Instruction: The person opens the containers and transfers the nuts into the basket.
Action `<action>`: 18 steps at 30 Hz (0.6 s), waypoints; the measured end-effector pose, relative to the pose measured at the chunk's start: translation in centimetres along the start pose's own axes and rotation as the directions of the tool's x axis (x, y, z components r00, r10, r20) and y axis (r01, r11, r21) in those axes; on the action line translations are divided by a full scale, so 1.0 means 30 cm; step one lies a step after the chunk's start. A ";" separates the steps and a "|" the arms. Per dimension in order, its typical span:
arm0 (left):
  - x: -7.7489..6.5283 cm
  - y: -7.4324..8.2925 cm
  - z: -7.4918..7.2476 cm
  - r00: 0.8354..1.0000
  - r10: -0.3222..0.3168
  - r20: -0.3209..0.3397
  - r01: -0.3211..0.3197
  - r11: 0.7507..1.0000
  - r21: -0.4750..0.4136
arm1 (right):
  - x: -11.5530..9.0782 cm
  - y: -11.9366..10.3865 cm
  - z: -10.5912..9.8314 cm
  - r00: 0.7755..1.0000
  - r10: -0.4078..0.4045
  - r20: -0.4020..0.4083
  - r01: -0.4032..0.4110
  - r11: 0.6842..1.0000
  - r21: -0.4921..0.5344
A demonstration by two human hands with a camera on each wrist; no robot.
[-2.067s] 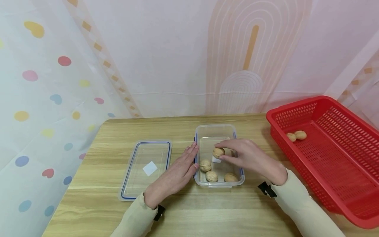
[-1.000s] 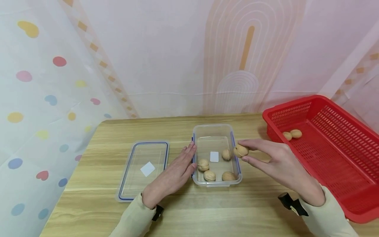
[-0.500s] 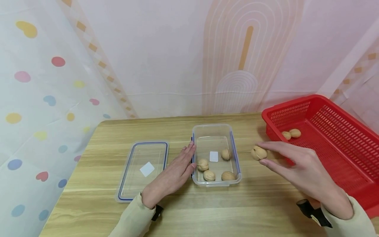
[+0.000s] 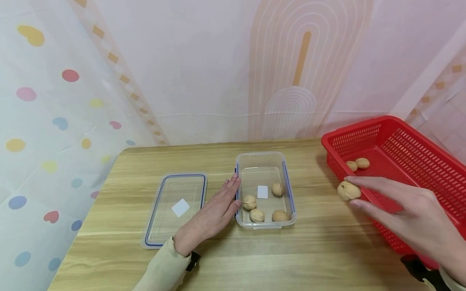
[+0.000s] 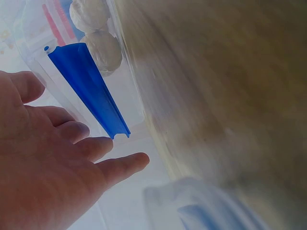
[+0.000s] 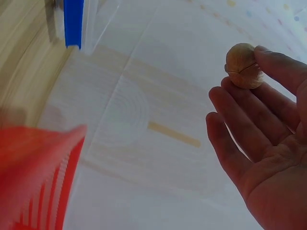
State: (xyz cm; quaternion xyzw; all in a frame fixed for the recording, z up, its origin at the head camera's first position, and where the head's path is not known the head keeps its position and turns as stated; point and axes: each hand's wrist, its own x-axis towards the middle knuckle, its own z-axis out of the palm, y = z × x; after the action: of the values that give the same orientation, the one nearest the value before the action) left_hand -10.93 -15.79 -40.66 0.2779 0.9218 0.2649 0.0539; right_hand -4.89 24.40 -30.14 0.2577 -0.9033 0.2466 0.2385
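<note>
Between thumb and fingertips my right hand [image 4: 411, 214] pinches a walnut [image 4: 348, 190], held in the air by the left rim of the red basket [image 4: 336, 161]. The right wrist view shows the same walnut [image 6: 243, 66] at the fingertips. My left hand [image 4: 212, 218] lies with straight fingers against the left side of the clear plastic container [image 4: 265, 225]. Inside that container sit several walnuts, one walnut [image 4: 278, 189] by its right wall and the others near the front. A blue side clip [image 5: 88, 88] on the container shows beside the left fingers.
A clear lid [image 4: 174, 190] with a blue seal lies on the wooden table [image 4: 255, 262], left of the container. Two walnuts [image 4: 362, 163] rest in the red basket's far left corner. A patterned curtain [image 4: 204, 72] hangs behind the table.
My right hand has carried the pinched walnut rightward out of the container to the red basket's edge. Another walnut now shows by the container's right wall. The left hand stays at the container.
</note>
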 end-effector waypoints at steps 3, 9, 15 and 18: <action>0.000 -0.001 0.000 1.000 -0.004 0.004 0.004 1.000 0.000 | -0.011 0.024 -0.028 1.000 0.008 0.001 -0.008 0.999 -0.033; 0.000 -0.001 -0.001 1.000 0.000 0.001 0.000 1.000 -0.001 | -0.013 0.072 -0.076 0.999 0.039 0.012 -0.038 0.994 -0.105; 0.001 0.003 -0.004 1.000 -0.003 0.005 0.003 1.000 0.000 | -0.010 0.123 -0.101 0.998 0.066 0.010 -0.064 0.988 -0.138; 0.001 0.003 -0.002 1.000 0.004 -0.007 -0.004 1.000 -0.003 | -0.003 0.158 -0.107 0.999 0.052 -0.001 -0.052 0.996 -0.073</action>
State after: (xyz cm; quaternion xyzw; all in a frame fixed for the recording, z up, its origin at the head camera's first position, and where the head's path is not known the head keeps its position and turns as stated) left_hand -10.93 -15.72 -40.57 0.2787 0.9210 0.2673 0.0508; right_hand -6.62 29.79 -29.26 0.2252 -0.9183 0.2194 0.2406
